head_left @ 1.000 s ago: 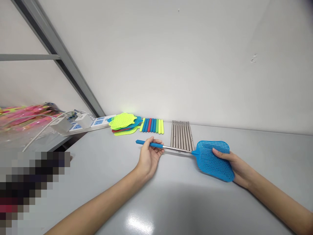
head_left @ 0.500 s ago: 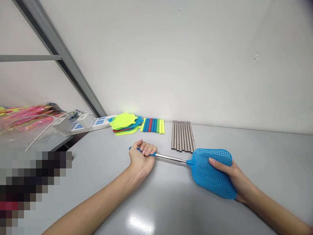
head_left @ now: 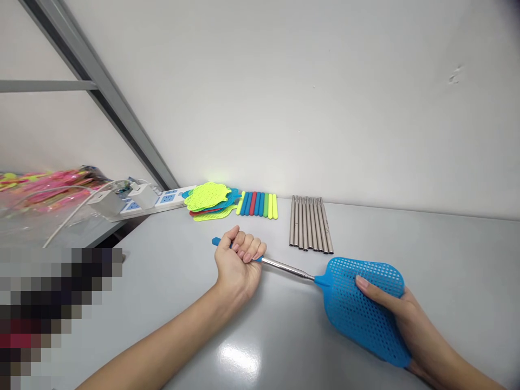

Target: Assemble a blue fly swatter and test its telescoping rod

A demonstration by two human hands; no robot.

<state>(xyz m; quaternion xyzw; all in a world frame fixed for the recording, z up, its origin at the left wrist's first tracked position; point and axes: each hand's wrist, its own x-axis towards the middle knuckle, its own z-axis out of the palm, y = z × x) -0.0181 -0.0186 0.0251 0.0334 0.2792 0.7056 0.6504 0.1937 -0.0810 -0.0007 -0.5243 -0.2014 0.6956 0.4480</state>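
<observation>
Blue swatter [head_left: 345,303] in fingers [head_left: 246,246], pink pieces [head_left: 52,184] in plastic [head_left: 28,219]

We hold a blue swatter [head_left: 289,268]: left hand [head_left: 239,265] round its handle [head_left: 216,241], right hand [head_left: 418,325] on its mesh head [head_left: 357,309]. Beyond: metal rods [head_left: 310,225], coloured grips [head_left: 260,205], stacked heads [head_left: 208,196].

Left grip [head_left: 239,265] curls into a fist, inner wrist [head_left: 231,297] upward; right grip [head_left: 412,319] clamps with thumb [head_left: 377,295] uppermost.

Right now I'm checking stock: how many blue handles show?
5: one blue handle in the left hand, two handles left of the red handle, two right of it. The bag may hide more.
</observation>
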